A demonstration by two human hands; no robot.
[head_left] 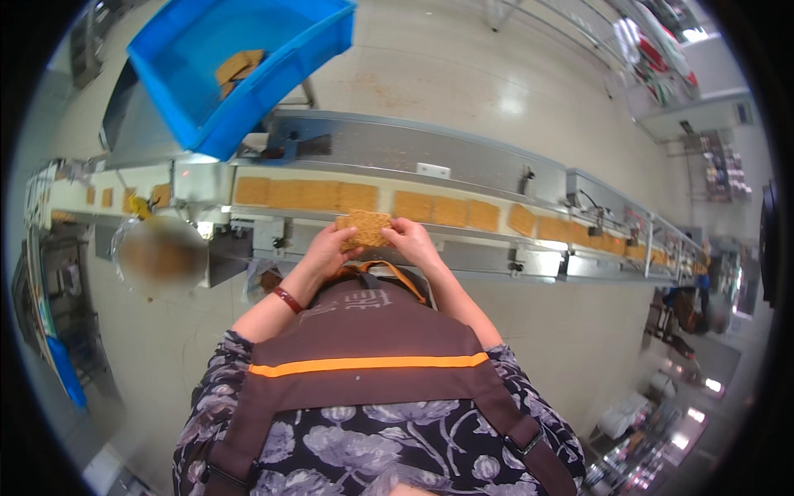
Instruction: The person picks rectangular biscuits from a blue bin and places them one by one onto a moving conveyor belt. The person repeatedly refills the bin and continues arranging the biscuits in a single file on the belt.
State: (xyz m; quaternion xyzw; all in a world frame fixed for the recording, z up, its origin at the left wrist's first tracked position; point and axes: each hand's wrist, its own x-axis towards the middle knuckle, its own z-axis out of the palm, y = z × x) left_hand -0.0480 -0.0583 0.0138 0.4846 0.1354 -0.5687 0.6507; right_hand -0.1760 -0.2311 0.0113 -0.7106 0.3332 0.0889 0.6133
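Observation:
Between my two hands is a flat, square, golden-brown slab (365, 228) with a rough, crumbly surface, like a grain cracker. My left hand (328, 250) grips its left edge, fingers partly behind it. On the opposite edge, my right hand (410, 242) pinches the same piece. Both hands are at the near side of a narrow conveyor belt (386, 201), just in front of my apron. Similar squares (304, 194) lie flat along the belt in a row, some touching and others with gaps between them.
A blue plastic bin (194, 124) with a few brown pieces (240, 68) stands beyond the belt at the far left. Metal rails (496, 183) edge the conveyor. A blurred person's head (161, 252) is near the belt at left. Another person (691, 310) is at far right.

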